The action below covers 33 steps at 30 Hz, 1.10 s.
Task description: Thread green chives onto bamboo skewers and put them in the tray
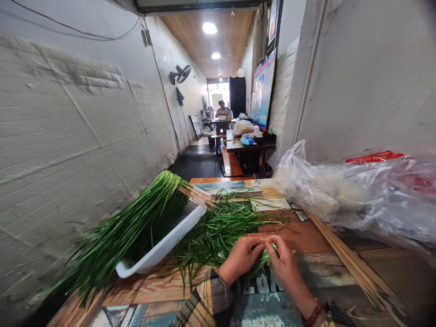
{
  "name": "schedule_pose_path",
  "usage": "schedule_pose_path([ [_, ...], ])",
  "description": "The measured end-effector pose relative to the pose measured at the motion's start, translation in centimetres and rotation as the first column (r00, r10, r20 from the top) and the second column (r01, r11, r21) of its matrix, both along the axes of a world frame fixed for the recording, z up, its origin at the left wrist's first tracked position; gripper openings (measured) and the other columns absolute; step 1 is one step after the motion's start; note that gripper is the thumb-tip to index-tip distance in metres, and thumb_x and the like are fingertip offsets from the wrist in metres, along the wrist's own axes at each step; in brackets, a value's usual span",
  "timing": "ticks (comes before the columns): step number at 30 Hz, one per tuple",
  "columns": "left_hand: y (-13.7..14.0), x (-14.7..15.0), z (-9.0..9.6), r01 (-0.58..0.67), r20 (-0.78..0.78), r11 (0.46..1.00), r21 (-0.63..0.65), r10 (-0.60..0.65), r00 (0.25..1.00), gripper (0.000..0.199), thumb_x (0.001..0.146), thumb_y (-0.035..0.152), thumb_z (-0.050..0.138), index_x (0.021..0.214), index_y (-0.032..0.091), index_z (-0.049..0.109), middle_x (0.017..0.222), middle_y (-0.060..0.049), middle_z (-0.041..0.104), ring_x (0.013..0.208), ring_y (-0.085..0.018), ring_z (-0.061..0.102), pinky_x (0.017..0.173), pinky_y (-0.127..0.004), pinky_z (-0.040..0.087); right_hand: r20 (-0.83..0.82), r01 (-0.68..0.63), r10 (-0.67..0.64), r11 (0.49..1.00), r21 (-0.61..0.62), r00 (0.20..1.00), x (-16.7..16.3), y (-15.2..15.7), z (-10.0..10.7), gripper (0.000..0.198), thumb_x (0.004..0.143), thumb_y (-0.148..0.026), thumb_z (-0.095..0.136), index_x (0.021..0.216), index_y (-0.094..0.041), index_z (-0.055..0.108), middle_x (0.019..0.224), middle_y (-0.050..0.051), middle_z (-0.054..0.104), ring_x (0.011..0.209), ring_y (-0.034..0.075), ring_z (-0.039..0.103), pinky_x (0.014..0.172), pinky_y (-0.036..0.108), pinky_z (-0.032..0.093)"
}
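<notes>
My left hand (242, 255) and my right hand (282, 258) meet low in the middle of the view, both closed with thumbs and fingers pinched. Between them are the pale stem ends of a small bunch of garlic chives (265, 257). A thin light stick, perhaps a skewer, shows faintly at the fingertips; its hold is mostly hidden. Loose garlic chives (221, 222) lie in a heap just beyond and left of my hands. Farther left, a white tray (163, 245) carries a thick stack of chives (143, 218) threaded at the stem ends on bamboo skewers (197, 195).
Bare bamboo skewers (347, 256) lie on the patterned tabletop (156, 290) at right, partly under clear plastic bags (340, 190). A white brick wall (61, 118) runs along the left. Beyond stand another table (235, 144), a bench (232, 162) and a seated person (224, 110).
</notes>
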<state>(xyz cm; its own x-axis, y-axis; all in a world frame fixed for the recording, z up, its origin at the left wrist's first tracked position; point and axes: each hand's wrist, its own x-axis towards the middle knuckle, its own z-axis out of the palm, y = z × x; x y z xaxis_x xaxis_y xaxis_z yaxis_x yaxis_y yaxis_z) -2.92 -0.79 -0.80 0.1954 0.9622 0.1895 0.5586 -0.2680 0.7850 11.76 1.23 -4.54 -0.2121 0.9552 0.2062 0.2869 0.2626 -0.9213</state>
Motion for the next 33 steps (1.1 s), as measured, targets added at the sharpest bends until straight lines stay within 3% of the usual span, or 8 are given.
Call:
schedule_pose_path([
  [6,0.1,0.1,-0.4,0.030,-0.097,1.000,0.008,-0.029,0.995,0.029,0.088,0.026,0.047,0.076,0.012,0.069,0.068,-0.002,0.066,0.062,-0.011,0.051,0.059,-0.020,0.036,0.061,-0.072,0.079,0.992,-0.103,0.995,1.2,-0.8,-0.4,0.037,0.089,-0.051,0.038,0.098,-0.019,0.053,0.049,-0.007,0.054,0.036,0.014,0.053,0.044,0.025,0.041],
  [10,0.1,0.4,-0.7,0.075,-0.126,0.996,0.039,-0.070,0.990,0.026,0.087,0.026,0.048,0.081,0.015,0.071,0.073,-0.003,0.068,0.067,-0.013,0.056,0.063,-0.022,0.038,0.077,-0.047,0.050,0.998,-0.028,0.996,1.8,-1.5,-0.1,0.035,0.089,-0.048,0.037,0.089,-0.019,0.057,0.048,-0.005,0.055,0.046,0.017,0.060,0.052,0.027,0.043],
  [16,0.6,0.8,-1.5,0.073,-0.190,0.996,0.059,-0.060,0.980,0.030,0.088,0.028,0.046,0.072,0.013,0.067,0.067,-0.003,0.064,0.063,-0.012,0.052,0.060,-0.021,0.037,0.165,0.058,-0.069,0.996,0.071,0.984,1.6,-1.4,0.4,0.034,0.089,-0.042,0.035,0.081,-0.019,0.058,0.046,-0.003,0.054,0.047,0.018,0.058,0.055,0.027,0.040],
  [20,1.1,0.5,-1.0,0.140,-0.243,0.990,0.037,-0.127,0.962,0.030,0.088,0.028,0.046,0.071,0.013,0.068,0.064,-0.002,0.064,0.060,-0.011,0.052,0.060,-0.021,0.038,0.188,0.046,-0.060,0.996,0.075,0.980,1.7,-1.2,0.6,0.030,0.089,-0.037,0.035,0.079,-0.019,0.057,0.047,-0.003,0.054,0.050,0.017,0.058,0.057,0.027,0.040],
  [23,2.5,-0.2,0.2,0.155,-0.221,0.987,0.052,-0.140,0.965,0.026,0.087,0.027,0.048,0.081,0.014,0.070,0.078,-0.004,0.069,0.072,-0.013,0.059,0.069,-0.022,0.043,0.156,0.023,-0.028,0.999,0.032,0.987,1.7,-1.1,0.7,0.030,0.090,-0.036,0.035,0.080,-0.019,0.057,0.045,-0.005,0.051,0.048,0.016,0.057,0.056,0.025,0.039],
  [27,5.9,-0.3,1.4,0.004,-0.284,0.990,0.138,0.035,0.958,0.024,0.086,0.022,0.048,0.089,0.014,0.070,0.091,-0.008,0.070,0.084,-0.017,0.062,0.080,-0.027,0.046,0.103,0.011,-0.012,1.000,0.011,0.995,1.7,-0.9,0.6,0.030,0.091,-0.038,0.036,0.083,-0.018,0.057,0.045,-0.006,0.050,0.046,0.015,0.056,0.054,0.024,0.038],
  [33,9.5,1.6,0.7,0.008,-0.496,0.988,0.152,0.069,0.866,0.027,0.079,0.013,0.053,0.103,0.018,0.066,0.107,-0.008,0.065,0.100,-0.018,0.058,0.092,-0.029,0.043,0.076,0.017,-0.017,1.000,-0.001,0.997,1.8,-0.8,1.0,0.027,0.091,-0.034,0.040,0.085,-0.017,0.059,0.043,-0.006,0.051,0.045,0.014,0.057,0.051,0.022,0.038],
])
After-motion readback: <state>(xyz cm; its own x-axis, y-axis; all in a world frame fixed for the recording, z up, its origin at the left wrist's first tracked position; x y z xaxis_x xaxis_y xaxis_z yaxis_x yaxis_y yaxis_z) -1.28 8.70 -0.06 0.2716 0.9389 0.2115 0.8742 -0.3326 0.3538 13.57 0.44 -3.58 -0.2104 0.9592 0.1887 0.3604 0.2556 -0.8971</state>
